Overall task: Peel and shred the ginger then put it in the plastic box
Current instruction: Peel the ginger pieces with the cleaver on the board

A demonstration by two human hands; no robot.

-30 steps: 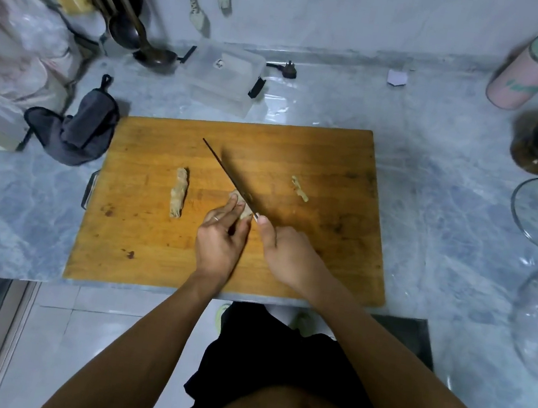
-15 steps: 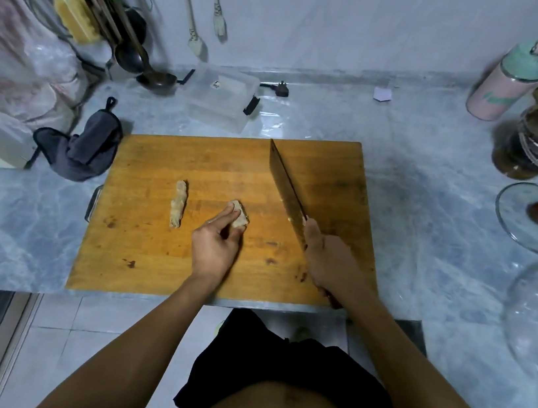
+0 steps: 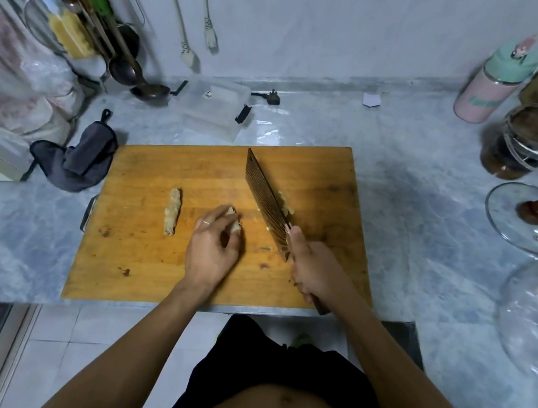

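Observation:
A wooden cutting board (image 3: 136, 254) lies on the grey marble counter. My left hand (image 3: 213, 248) pinches a small ginger chunk (image 3: 233, 221) near the board's middle. A long ginger piece (image 3: 172, 211) lies alone to its left. My right hand (image 3: 313, 269) grips the handle of a cleaver (image 3: 266, 200), whose broad blade is tilted flat side up, right of the chunk. Pale ginger bits (image 3: 286, 204) show along the blade's right edge. The clear plastic box (image 3: 212, 106) with black clips stands behind the board, near the wall.
A dark cloth mitt (image 3: 77, 156) lies left of the board. A ladle (image 3: 145, 88) and hanging utensils crowd the back left. On the right are a glass lid (image 3: 531, 220), a dark jar (image 3: 525, 143), a pink and green bottle (image 3: 491, 86) and a glass bowl (image 3: 537, 324).
The cleaver left the chunk, swung right and turned its flat side up. My left hand stayed on the ginger chunk. Since half a second ago little has moved.

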